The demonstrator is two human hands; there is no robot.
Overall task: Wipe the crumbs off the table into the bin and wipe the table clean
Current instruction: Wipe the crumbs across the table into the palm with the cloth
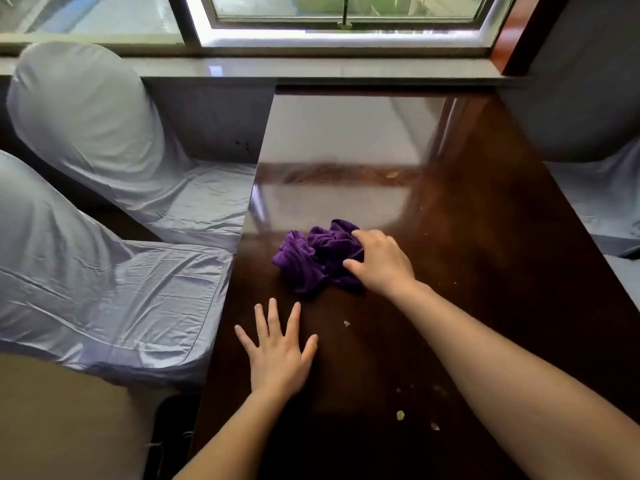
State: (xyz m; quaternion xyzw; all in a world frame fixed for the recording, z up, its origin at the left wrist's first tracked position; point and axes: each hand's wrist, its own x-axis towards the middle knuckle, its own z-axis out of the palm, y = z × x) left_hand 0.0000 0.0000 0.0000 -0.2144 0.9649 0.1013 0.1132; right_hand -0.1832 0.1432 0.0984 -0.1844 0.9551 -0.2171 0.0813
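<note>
We look down from head height at a dark, glossy wooden desk (485, 237) that runs away from us toward a window. Two chairs draped in pale fabric covers (114, 258) stand along its left edge.

A crumpled purple cloth (311, 258) lies on the desk ahead of us, a little left of centre. Its bunched mass runs roughly left to right. Our right hand (381, 263) is on it: the arm reaches in from the lower right, stretched diagonally forward and left, and the fingers curl down over the cloth's right end, gripping it. This is plainly the nearer hand, being already in contact.

Our left hand (277, 355) lies closer to us and just short of the cloth, not touching it. It rests palm down on the desk with all fingers spread wide, holding nothing, as if bracing.

The crumbs (400, 415) matter most for the coming move. Most lie toward us and to the right of the cloth, some near or under the right forearm: a few pale flakes in the lower middle, one small one (346, 323) between the two hands, and fine specks further right. Another fleck (392, 174) sits beyond the cloth near the window's reflection.

No bin is in sight, so we cannot tell which desk edge the crumbs should be swept toward. We judge that the wiping has barely started.
</note>
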